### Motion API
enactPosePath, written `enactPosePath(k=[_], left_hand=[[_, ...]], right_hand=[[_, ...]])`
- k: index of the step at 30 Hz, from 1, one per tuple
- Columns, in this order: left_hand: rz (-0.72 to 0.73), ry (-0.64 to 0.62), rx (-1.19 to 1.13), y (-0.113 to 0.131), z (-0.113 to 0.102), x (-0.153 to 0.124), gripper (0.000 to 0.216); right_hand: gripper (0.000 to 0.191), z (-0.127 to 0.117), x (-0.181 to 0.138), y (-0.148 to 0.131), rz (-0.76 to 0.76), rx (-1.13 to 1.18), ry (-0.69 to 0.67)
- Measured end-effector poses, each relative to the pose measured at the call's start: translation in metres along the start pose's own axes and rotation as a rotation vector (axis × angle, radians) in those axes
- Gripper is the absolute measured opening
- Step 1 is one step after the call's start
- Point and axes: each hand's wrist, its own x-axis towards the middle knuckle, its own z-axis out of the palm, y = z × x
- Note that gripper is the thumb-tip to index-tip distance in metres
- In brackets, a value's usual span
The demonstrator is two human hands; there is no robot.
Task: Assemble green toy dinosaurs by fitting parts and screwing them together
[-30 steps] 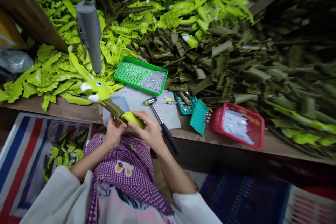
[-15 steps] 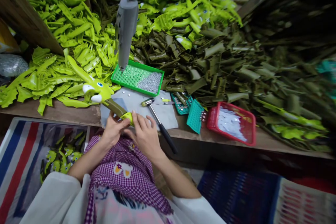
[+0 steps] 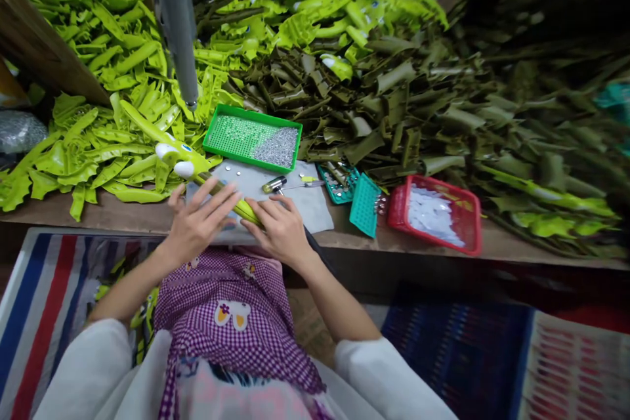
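Note:
A lime-green plastic toy (image 3: 184, 161) with a cartoon head and an olive handle lies on the grey mat (image 3: 315, 207) at the bench edge. My left hand (image 3: 199, 223) is spread flat, fingers apart, resting over the toy's handle. My right hand (image 3: 280, 230) curls its fingers on the yellow-green end of the toy's handle. A small hammer (image 3: 274, 184) lies just beyond my right hand. A grey hanging screwdriver (image 3: 176, 20) dangles above the green screw tray (image 3: 253, 139).
Heaps of lime-green parts (image 3: 98, 79) and olive parts (image 3: 394, 105) cover the bench behind. A red basket (image 3: 436, 223) and teal trays (image 3: 364, 210) sit to the right. A striped bag (image 3: 44, 295) of finished toys lies at lower left.
My left hand has let go of the handle and spread open over the toy. The hanging screwdriver swung back to the left. The toy shifted slightly onto the mat.

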Motion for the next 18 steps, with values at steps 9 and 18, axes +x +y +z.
enactPosePath(k=[9,18], left_hand=[[0.509,-0.149,0.323,-0.005,-0.002,0.054,0.025],[0.544,-0.234,0.356,-0.002,-0.012,0.071,0.023]], right_hand=[[0.038,0.011,0.004,0.019,-0.021,0.249,0.182],[0.021,0.038,-0.061,0.024,0.417,0.373,0.399]])
